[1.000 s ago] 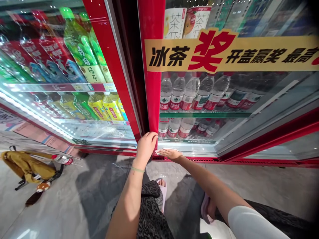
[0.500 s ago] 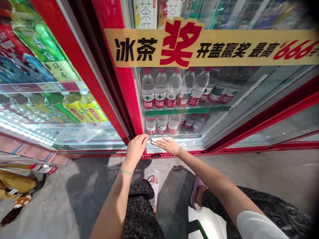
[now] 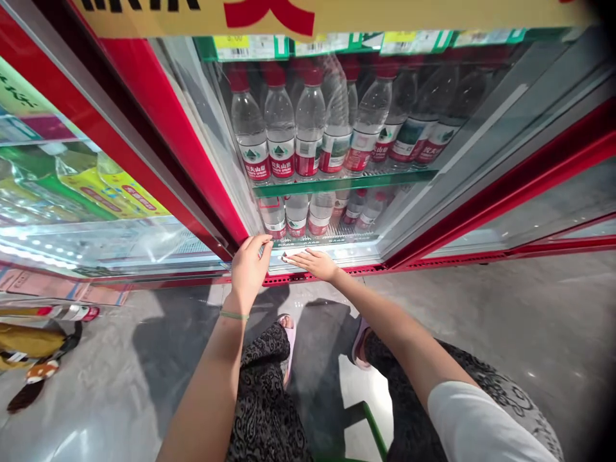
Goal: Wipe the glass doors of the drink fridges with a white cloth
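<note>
My left hand (image 3: 249, 268) grips the lower edge of the red-framed glass fridge door (image 3: 158, 115), fingers curled round it. My right hand (image 3: 312, 262) lies flat, fingers together, pressing a small white cloth (image 3: 289, 257) against the bottom of the fridge glass. Behind the glass stand rows of water bottles (image 3: 296, 131) with red caps and red labels on a green-edged shelf (image 3: 337, 183), and more bottles on the shelf below.
A second fridge on the left holds yellow and green drink bottles (image 3: 110, 192). A yellow banner (image 3: 337, 13) runs across the top. A yellow bag with a bottle (image 3: 33, 333) lies on the grey floor at left. A green frame (image 3: 373, 430) shows near my legs.
The view has tilted down and closer to the fridge. Both hands stay at the door's bottom corner, the right hand still pressing the cloth.
</note>
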Demonstrator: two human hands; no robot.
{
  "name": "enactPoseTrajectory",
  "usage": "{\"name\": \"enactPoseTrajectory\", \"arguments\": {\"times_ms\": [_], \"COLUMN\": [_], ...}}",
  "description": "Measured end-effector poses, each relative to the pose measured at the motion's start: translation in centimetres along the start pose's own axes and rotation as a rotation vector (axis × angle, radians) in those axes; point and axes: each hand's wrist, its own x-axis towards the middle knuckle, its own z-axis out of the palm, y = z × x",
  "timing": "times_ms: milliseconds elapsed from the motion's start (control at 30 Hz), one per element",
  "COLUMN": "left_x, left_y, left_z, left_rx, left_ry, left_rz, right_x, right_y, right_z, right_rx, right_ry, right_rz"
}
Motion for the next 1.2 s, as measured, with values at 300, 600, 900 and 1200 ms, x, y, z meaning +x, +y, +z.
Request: {"name": "enactPoseTrajectory", "arguments": {"times_ms": [300,600,900,1200], "left_x": [-1.2,-0.8,-0.5,-0.6], "left_y": [0.2,4.3,7.5,9.0], "left_z": [4.5,9.7,13.6,15.8], "left_rx": [0.021,0.012,-0.036,0.012], "left_ry": [-0.111,-0.106,-0.122,-0.170], "left_rz": [0.055,0.227,0.299,0.388], "right_x": [-5.4,-6.6,-8.0,-10.0], "right_y": [-0.3,3.1,8.7,8.2], "right_z": [3.8,3.2,-2.6,-0.9], "right_rx": [0.050,0.225,0.386,0.346], "right_ry": [0.129,1.014,1.411,1.345], "right_rz": [0.463,1.471,1.772,1.741]}}
